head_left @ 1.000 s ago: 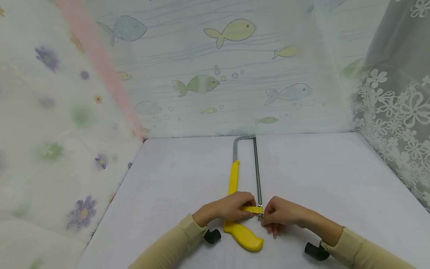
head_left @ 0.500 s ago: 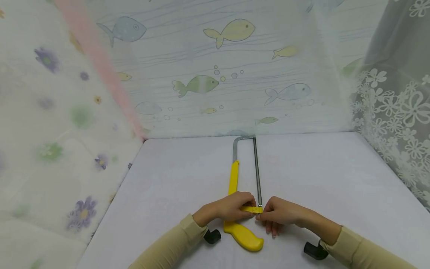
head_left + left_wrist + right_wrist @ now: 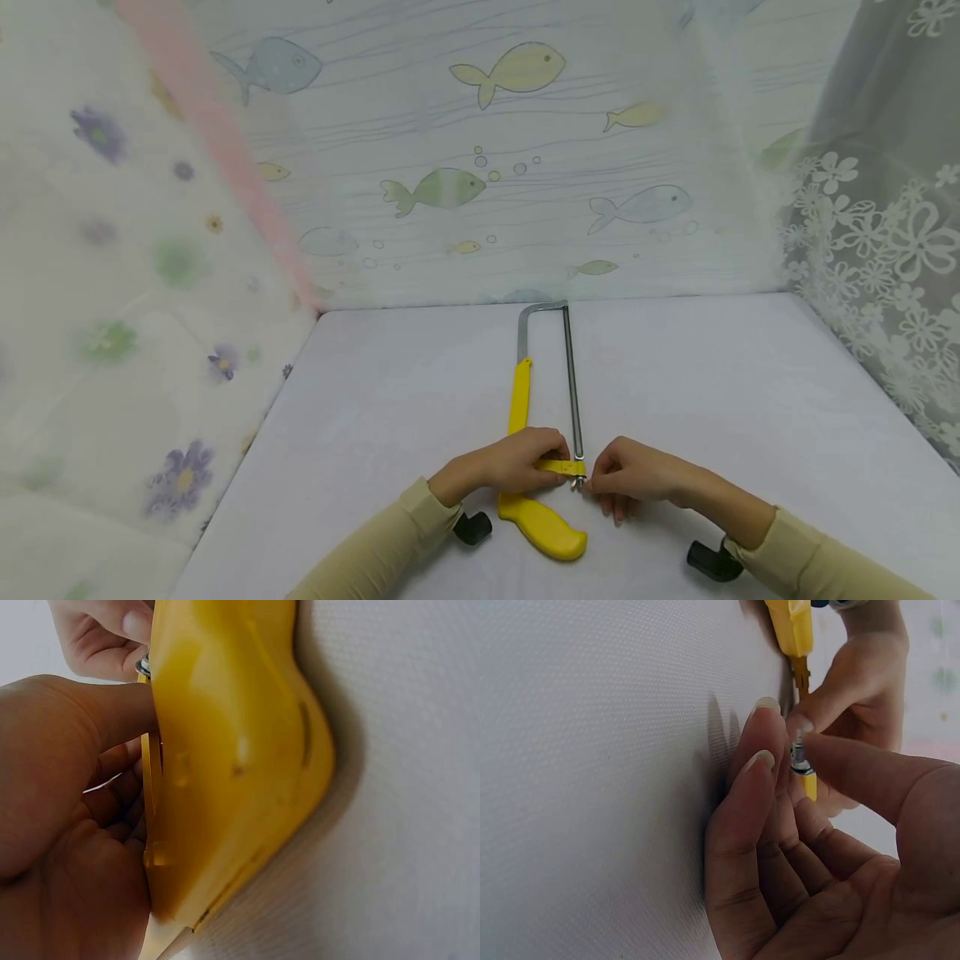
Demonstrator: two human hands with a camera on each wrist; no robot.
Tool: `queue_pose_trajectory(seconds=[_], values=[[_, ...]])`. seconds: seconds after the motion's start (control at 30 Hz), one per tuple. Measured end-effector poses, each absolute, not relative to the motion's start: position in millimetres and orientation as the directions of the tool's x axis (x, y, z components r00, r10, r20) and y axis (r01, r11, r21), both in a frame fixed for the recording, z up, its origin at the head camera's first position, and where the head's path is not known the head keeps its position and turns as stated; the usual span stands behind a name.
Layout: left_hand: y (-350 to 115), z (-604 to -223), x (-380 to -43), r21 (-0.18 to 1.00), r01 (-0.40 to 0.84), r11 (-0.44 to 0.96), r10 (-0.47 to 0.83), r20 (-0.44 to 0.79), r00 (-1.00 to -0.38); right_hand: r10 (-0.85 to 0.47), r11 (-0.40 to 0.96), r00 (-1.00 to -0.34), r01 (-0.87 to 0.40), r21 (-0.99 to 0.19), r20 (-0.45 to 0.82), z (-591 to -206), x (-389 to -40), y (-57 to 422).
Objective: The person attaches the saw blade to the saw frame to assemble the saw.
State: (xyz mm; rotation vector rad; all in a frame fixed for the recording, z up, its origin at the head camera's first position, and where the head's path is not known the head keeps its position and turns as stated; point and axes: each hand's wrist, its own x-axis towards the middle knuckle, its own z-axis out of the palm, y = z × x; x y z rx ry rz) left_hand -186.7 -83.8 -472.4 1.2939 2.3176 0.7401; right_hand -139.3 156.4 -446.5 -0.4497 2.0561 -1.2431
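Observation:
A hacksaw (image 3: 519, 400) with a yellow frame and handle (image 3: 547, 533) lies on the white table, its metal bow pointing away from me. Its dark blade (image 3: 572, 379) runs along the right side. My left hand (image 3: 517, 460) grips the yellow frame near the blade's near end; the left wrist view shows its thumb pressed to the yellow part (image 3: 232, 735). A small metal wing nut (image 3: 577, 483) sticks out below the blade holder. Beside it is my right hand (image 3: 637, 475), fingers loosely bent, thumb and fingertips at the nut without a visible pinch.
The white table (image 3: 420, 367) meets a fish-patterned curtain (image 3: 450, 125) at its far edge. Flowered cloth (image 3: 112, 333) hangs on the left, lace (image 3: 885, 225) on the right. Dark wrist devices (image 3: 474, 528) sit under both forearms.
Half a second ago the right fingers covered the wing nut; now they have drawn back slightly to the right and it shows again. The left hand and hacksaw have stayed in place.

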Motion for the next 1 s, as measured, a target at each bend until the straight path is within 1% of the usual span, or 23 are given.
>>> queue_pose_trajectory(seconds=[0.3,0.53,0.77,1.0], values=[[-84,-473,-185,0.612,0.664,0.430,0.864,-0.065,-0.499,-0.617,0.462,-0.701,0.046,-0.886,-0.358,-447,-139,154],[-84,-473,-186,0.604,0.666,0.437,0.861,-0.067,-0.504,-0.610,0.467,-0.699,0.064,-0.882,-0.374,-447,-139,149],[-84,-472,-186,0.619,0.647,0.445,0.856,-0.083,-0.509,-0.599,0.480,-0.707,0.057,-0.875,-0.375,-447,-139,146],[-84,-471,-186,0.616,0.656,0.436,0.862,-0.079,-0.500,-0.586,0.496,-0.716,0.054,-0.867,-0.379,-446,-138,145]])
